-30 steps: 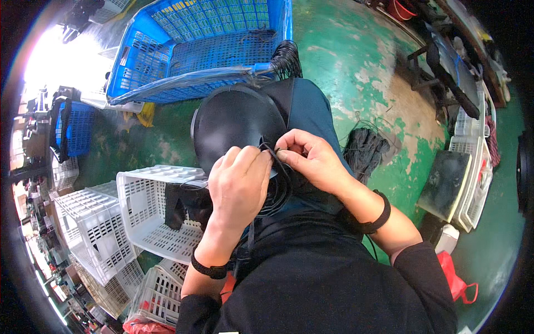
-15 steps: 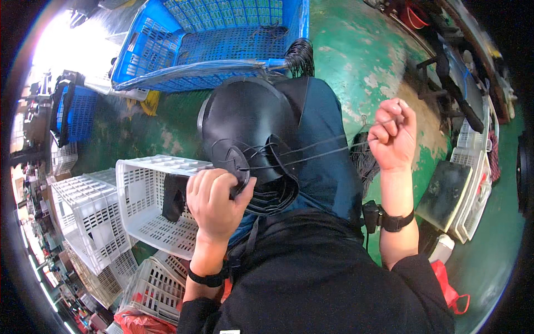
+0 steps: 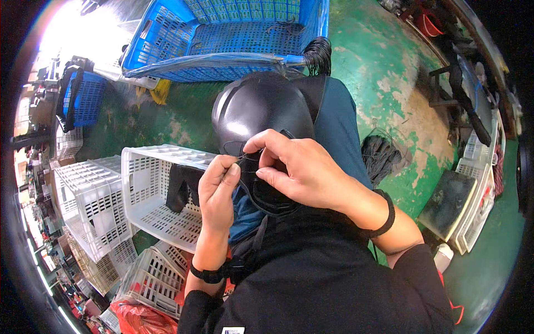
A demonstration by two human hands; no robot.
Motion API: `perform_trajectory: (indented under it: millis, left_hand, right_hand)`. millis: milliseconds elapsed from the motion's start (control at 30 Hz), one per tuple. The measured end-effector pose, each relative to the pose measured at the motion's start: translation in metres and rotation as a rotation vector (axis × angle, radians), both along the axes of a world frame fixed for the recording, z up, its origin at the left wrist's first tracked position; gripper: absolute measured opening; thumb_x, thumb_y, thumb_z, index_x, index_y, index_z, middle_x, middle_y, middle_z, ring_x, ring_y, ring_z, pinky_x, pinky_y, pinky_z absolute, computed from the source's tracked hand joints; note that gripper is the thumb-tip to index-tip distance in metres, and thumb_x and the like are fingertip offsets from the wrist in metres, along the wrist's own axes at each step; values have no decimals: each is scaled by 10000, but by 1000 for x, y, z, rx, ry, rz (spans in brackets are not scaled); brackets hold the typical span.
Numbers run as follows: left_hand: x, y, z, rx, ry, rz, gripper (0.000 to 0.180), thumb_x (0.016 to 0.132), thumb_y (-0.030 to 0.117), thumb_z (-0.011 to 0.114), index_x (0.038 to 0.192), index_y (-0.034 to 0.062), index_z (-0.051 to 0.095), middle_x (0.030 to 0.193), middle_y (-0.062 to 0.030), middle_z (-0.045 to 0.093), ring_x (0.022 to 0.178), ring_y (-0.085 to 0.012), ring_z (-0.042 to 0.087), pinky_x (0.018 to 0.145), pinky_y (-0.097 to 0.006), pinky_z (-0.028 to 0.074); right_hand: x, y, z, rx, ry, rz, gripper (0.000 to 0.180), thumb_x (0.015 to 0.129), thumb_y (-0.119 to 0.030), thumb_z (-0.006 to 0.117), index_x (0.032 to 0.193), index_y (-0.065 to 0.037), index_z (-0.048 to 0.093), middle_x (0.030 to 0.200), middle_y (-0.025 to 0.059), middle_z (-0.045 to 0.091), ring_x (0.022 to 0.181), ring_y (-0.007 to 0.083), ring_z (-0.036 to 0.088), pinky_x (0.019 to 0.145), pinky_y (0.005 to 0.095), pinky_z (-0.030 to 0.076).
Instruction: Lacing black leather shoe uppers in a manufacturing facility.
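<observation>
At the near rim of the black helmet [image 3: 261,108], a thin black cord [image 3: 248,160] is pinched by the nearly closed left hand [image 3: 218,192] and right hand [image 3: 303,170], and could slip if grip is eased.

Blue crate [image 3: 222,33] — white crates [image 3: 150,195] — green floor [image 3: 384,72]

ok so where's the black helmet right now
In the head view, the black helmet sits centre frame on the person's lap, just below the blue crate, with both hands at its lower edge.

One black helmet [image 3: 261,111], two blue crates [image 3: 233,33], several white crates [image 3: 150,195].
</observation>
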State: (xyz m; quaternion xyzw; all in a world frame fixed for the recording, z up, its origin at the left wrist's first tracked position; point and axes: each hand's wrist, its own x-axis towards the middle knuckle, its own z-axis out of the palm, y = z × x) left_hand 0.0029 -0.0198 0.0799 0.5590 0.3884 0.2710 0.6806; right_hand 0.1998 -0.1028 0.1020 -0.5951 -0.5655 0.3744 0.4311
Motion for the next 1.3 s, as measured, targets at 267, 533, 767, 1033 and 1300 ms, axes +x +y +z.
perform_trajectory:
  millis: [267,533,767,1033,1300]
  left_hand:
    - [-1,0,-1,141,25,-34,103,1057,77,596,1030,-22,615,847,66,464,767,-26,378,661,-199,290]
    - [-2,-1,1,200,86,-95,133,1058,103,601,1034,-26,616,808,60,462,731,-38,372,638,-219,303]
    - [0,0,0,428,159,-163,122,1014,68,582,1037,-40,634,832,-24,539,751,-110,472,680,-260,399]
    - [-2,9,4,412,203,-236,105,1049,48,561,994,-25,612,928,-51,611,832,-132,545,770,-269,458]
    - [-1,-1,5,221,62,-130,98,946,-71,604,1010,-6,639,948,-18,610,810,-91,513,762,-228,433]
  right_hand:
    - [-8,3,-1,-2,-120,-34,358,947,-137,722,1280,-113,591,850,96,710,778,333,712,666,441,523]
    - [-8,3,1,13,-99,-25,298,945,-127,718,1222,-112,610,860,107,715,803,346,722,675,446,531]
    - [-8,6,4,-17,-164,16,256,930,-117,717,1162,-102,610,902,128,724,825,361,720,684,469,537]
    - [-3,-9,12,162,-306,-104,464,888,-164,767,1320,-102,611,1036,141,714,933,345,717,757,450,569]
    - [9,-25,2,194,-170,-111,608,828,-136,833,1390,-96,607,1186,119,668,827,255,678,689,343,545]
